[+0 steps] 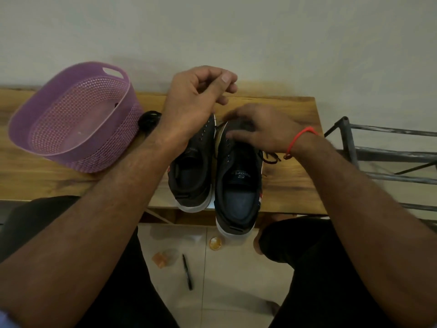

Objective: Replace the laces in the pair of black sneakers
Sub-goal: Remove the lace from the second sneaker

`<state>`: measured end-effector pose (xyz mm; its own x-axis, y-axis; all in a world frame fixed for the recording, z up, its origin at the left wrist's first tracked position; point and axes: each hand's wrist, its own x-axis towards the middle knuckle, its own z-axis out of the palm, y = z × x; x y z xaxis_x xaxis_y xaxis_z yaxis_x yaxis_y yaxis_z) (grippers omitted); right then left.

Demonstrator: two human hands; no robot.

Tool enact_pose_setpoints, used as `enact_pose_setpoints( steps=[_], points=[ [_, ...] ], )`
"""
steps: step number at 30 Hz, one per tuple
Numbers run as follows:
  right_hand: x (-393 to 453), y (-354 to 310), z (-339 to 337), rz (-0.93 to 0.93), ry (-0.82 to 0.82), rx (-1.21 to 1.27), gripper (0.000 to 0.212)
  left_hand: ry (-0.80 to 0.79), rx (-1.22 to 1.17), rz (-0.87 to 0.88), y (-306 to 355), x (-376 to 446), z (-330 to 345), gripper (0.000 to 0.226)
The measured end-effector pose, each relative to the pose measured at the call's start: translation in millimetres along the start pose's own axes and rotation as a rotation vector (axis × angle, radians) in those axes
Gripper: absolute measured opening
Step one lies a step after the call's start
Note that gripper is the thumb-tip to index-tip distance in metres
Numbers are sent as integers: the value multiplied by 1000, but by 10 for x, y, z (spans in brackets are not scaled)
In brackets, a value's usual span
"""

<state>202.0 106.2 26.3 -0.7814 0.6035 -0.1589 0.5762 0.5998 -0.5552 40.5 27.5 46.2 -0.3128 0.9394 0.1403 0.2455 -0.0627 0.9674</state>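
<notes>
1. 2 black sneakers sit side by side on the wooden desk (293, 183), toes pointing at the wall; the left sneaker (191, 166) has bare eyelets, no lace in it
2. The right sneaker (238, 183) sticks out over the near edge of the desk, heel hanging off
3. Left hand (198, 95) is raised above the toes, fingers curled with thumb and fingertips pinched together; looks like a thin black lace (218, 126) runs up toward it, but it's too blurry to be sure it's in the grip
4. Right hand (262, 129) rests on the front of the right sneaker, fingers spread over the eyelets; a red thread band is on that wrist
5. A loose lace end (272, 158) lies just beside the right sneaker
6. A coiled black lace (149, 120) sits between the purple basket (71, 119) and the left sneaker
7. A pen (187, 272) lies on the floor
</notes>
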Motion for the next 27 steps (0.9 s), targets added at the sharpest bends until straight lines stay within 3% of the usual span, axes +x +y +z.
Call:
enact_pose_setpoints(
  steps=[3, 5, 9, 14, 17, 19, 22, 25, 27],
  points=[
    [25, 111, 66, 42, -102, -287, 38, 20, 91, -28, -38, -9, -25, 15],
    [46, 113, 65, 36, -45, -306, 18, 25, 113, -45, -55, -9, -33, 14],
    [40, 67, -39, -8, 142, -121, 11, 9, 152, -57, -77, -30, -26, 17],
    [-31, 80, 19, 95, -47, -390, 21, 5, 183, -72, -68, -44, -1, 17],
    [2, 88, 34, 41, 70, -358, 20, 14, 206, -78, -68, -35, -10, 18],
    [15, 30, -43, -6, 246, -101, 18, 23, 212, -79, -69, -36, -13, 22],
    [-27, -123, -205, -75, 413, 543, 13, -16, 154, -66, -82, -61, 16, 42],
    [-109, -233, -326, -111, 373, 949, 6, -137, 89, -109, -77, -101, 106, 55],
    [-145, -241, -371, -101, 349, 1108, 6, -238, 26, -112, -65, -136, 163, 49]
  ],
)
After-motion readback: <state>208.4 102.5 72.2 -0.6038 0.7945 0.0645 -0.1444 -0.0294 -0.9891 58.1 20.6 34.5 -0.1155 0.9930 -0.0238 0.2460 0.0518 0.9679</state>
